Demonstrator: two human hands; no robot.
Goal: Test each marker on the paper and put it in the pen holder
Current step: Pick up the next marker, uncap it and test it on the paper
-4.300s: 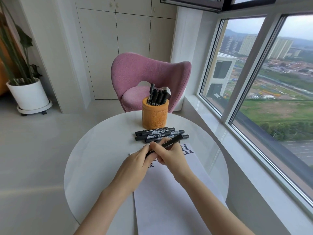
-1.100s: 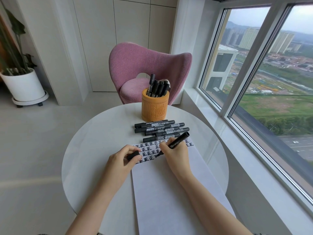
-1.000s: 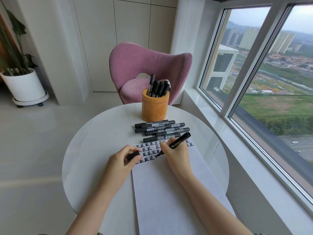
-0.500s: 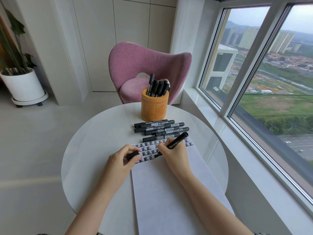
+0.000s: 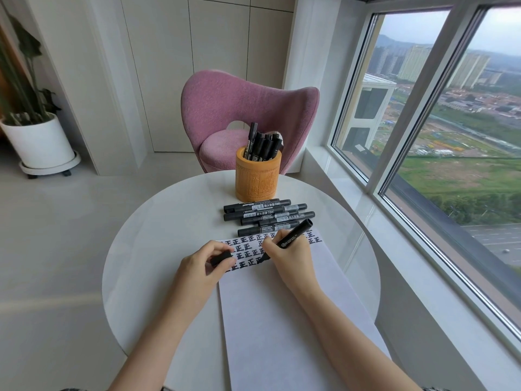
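Black felt-tip marker [image 5: 293,234], uncapped, slants in the right hand [image 5: 290,258]. The grip is closed round its barrel, thumb and fingers pinching low, and the tip meets the long white sheet of paper [image 5: 282,320] at the right end of the lowest row of bold black characters [image 5: 248,253]. All this lies on the near side of the carved yellow-brown cylindrical pen holder [image 5: 258,179], which stands upright toward the far edge of the round white desk [image 5: 158,249].

The left hand [image 5: 203,266] rests at the paper's left edge, nearer the person than the holder and a little to its left. Its grip is closed on the short black marker cap [image 5: 221,256], pinched between thumb and fingertips.

Between the holder and the paper lies a row of capped black markers with grey labels [image 5: 265,213], side by side, lengths running across, the farthest just beside the holder's base. Inside the holder stands a bunch of black markers [image 5: 262,145], leaning right.

Behind the holder, off the desk, is a pink upholstered chair [image 5: 242,108], and far to the holder's left a white plant pot [image 5: 39,142] stands on the floor.
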